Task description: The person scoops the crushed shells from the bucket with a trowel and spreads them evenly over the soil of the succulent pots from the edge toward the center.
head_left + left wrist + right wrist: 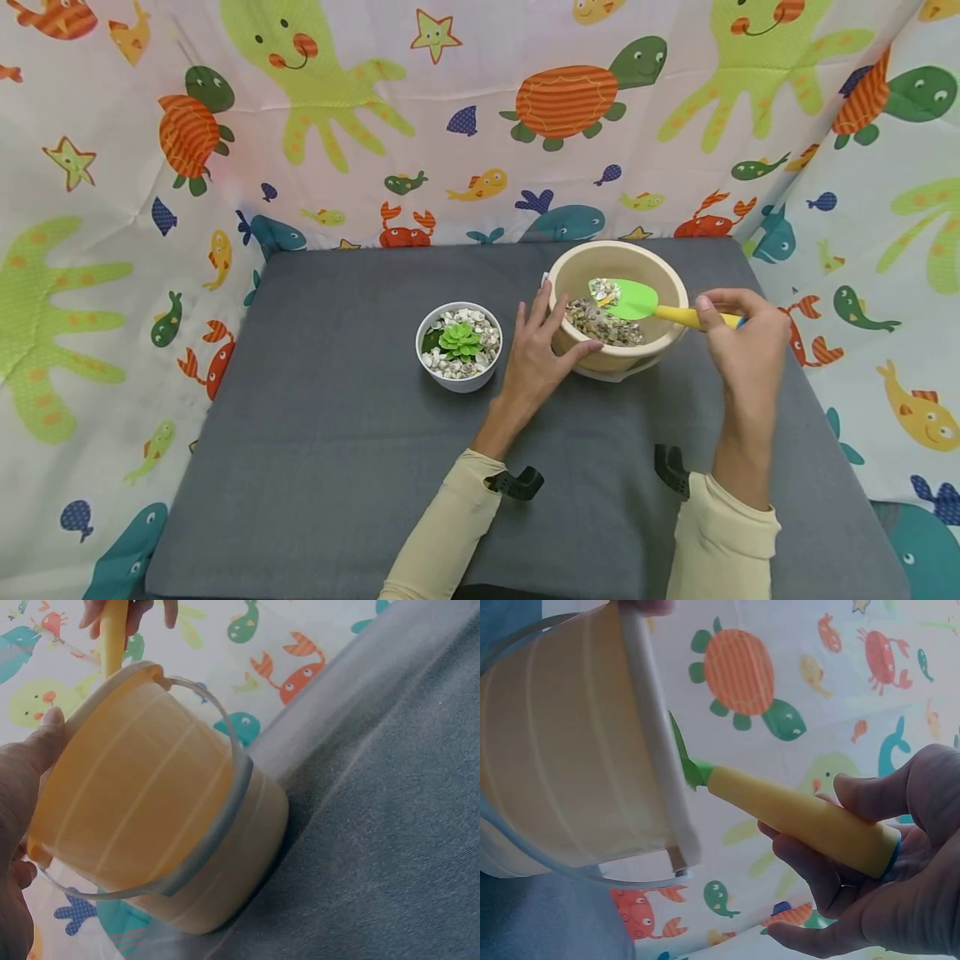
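In the head view, a cream bucket [618, 362] stands at the right with small pebbles [611, 325] inside. My left hand [534, 354] holds its rim at the near left, thumb over the front edge and fingers spread along the side. My right hand [746, 342] grips the yellow handle [795, 817] of a toy shovel whose green blade [636, 300] lies over the bucket opening. A small heap of pale shells or stones [604, 292] sits on the blade tip. In the right wrist view, thumb and fingers curl round the handle's end.
Left of the bucket stands a white pot [459, 385] with a green succulent [460, 339] among pale stones. The bucket's handle [214, 844] hangs down its outside. A grey cloth [337, 450] covers the table, and a sea-animal curtain [465, 75] rises behind and at both sides.
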A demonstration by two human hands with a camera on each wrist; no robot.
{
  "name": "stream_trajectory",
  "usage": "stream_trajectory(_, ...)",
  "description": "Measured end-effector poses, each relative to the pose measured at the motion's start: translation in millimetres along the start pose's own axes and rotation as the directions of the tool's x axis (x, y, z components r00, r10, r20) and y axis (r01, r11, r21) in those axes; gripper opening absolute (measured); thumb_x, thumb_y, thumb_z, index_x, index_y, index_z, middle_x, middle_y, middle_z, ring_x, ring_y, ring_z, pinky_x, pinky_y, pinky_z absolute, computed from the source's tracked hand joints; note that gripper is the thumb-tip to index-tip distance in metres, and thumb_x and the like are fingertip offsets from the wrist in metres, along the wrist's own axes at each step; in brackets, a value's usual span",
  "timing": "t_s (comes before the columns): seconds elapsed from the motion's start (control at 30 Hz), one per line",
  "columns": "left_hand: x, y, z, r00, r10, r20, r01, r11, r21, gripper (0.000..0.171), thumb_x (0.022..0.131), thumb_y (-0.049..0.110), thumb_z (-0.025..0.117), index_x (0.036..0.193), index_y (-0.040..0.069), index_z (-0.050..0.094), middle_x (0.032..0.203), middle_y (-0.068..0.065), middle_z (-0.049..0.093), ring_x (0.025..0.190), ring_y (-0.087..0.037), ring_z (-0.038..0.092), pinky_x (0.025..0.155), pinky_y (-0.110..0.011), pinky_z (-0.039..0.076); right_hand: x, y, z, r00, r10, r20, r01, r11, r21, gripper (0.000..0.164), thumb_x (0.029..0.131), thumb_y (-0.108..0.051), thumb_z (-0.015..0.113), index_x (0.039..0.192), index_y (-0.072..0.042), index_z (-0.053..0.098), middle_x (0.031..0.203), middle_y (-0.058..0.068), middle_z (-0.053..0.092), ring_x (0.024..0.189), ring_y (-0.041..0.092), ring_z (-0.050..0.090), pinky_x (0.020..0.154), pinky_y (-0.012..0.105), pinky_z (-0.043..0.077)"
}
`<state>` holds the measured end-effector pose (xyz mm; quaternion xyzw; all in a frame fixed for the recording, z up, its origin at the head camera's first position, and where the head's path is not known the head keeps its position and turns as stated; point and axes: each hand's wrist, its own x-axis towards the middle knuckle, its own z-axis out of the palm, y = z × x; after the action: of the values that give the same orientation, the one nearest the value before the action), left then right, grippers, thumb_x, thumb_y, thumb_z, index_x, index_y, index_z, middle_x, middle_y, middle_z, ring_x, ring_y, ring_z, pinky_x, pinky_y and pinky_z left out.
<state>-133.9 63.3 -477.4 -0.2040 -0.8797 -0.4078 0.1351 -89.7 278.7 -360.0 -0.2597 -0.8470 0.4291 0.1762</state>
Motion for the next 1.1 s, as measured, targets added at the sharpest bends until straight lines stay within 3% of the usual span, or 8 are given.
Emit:
stream_trajectory(0.27,0.2,3.3,-7.8,0.999,-0.017,0.038,0.015,0.999,0.038,0.081,0.090,0.052,0.078,0.155,0.011,0.052,0.172,-0.013,0.031,0.160,-0.034,0.032,0.132,-0.059,0.020,-7.6,-8.0,-7.2,0.999,-0.038,-0.029,0.039,0.999,0.019,0.030,0.102,-0.020,0.067,0.121,0.003,0.075,0.117,0.014,0.066,0.101,0.009,0.050,0.074,0.004,0.044)
stream_trajectory(0.5,0.2,6.8,-23.3,0.993,-0.092,0.080,0.091,0.996,0.014,0.069,0.096,0.048,0.073,0.155,0.017,0.053,0.171,-0.013,0.035,0.160,-0.037,0.031,0.132,-0.061,0.019,-10.1,-12.1,-9.9,0.999,-0.045,-0.021,0.046,0.996,0.076,0.029,0.101,-0.019,0.068,0.118,0.004,0.075,0.097,-0.014,0.058,0.101,0.004,0.050,0.077,0.004,0.047)
stream_trajectory(0.63,-1.9,7.4,-33.8,0.992,-0.108,0.059,0.109,0.994,0.002,0.063,0.098,0.044,0.072,0.152,0.016,0.056,0.168,-0.015,0.038,0.159,-0.035,0.033,0.132,-0.059,0.021,-11.5,-13.3,-11.7,0.999,-0.048,-0.005,0.048,0.991,0.121,0.029,0.101,-0.018,0.068,0.118,0.006,0.074,0.091,-0.021,0.056,0.101,0.004,0.051,0.077,0.006,0.048)
stream_trajectory(0.8,-5.6,5.8,-44.6,0.994,-0.107,0.023,0.108,0.993,-0.041,0.058,0.099,0.039,0.073,0.149,0.013,0.059,0.166,-0.016,0.041,0.159,-0.036,0.034,0.131,-0.061,0.021,-13.9,-16.2,-13.0,0.998,-0.069,0.010,0.067,0.986,0.153,0.028,0.100,-0.016,0.069,0.116,0.006,0.074,0.091,-0.022,0.058,0.102,0.004,0.050,0.077,0.008,0.049)
stream_trajectory(1.1,-9.6,3.8,-59.7,0.994,-0.098,-0.057,0.097,0.995,-0.029,0.055,0.099,0.035,0.073,0.146,0.010,0.061,0.164,-0.017,0.044,0.155,-0.041,0.039,0.129,-0.063,0.026,-19.9,-22.2,-12.4,0.993,-0.113,0.035,0.104,0.975,0.198,0.026,0.100,-0.013,0.070,0.114,0.008,0.074,0.089,-0.024,0.061,0.101,0.006,0.051,0.076,0.008,0.049)
